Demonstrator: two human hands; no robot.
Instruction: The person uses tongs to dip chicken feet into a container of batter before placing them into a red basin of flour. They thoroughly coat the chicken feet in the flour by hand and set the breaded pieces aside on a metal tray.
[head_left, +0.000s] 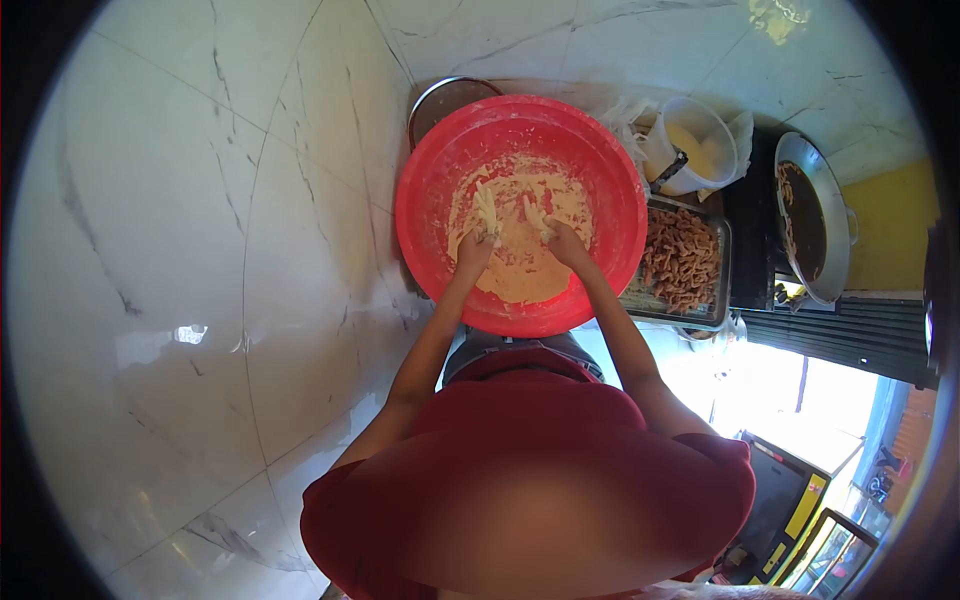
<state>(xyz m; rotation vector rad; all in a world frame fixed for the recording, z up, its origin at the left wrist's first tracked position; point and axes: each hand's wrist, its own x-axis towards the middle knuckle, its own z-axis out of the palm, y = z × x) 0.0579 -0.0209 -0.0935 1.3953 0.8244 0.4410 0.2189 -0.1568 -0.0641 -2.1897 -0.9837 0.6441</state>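
Observation:
A wide red plastic basin (420,215) sits in front of me, its inside dusted with pale flour (525,275). Both my hands reach into it, a short gap between them. My left hand (482,228) is left of the middle, with its flour-caked fingers stretched away from me. On the right, my right hand (553,230) also has pale, coated fingers, extended and leaning toward the left. Flour lies around and beneath both hands. No separate piece can be made out in either hand, though the thick coating blurs the fingers' outlines.
Right of the basin, a metal tray (720,290) holds many brown fried-looking strips (682,258). Behind it stands a white bucket (692,150) with pale contents. Farther right is a large wok (840,245) of dark liquid with pieces at its edge. A marble-patterned wall (200,250) rises on the left.

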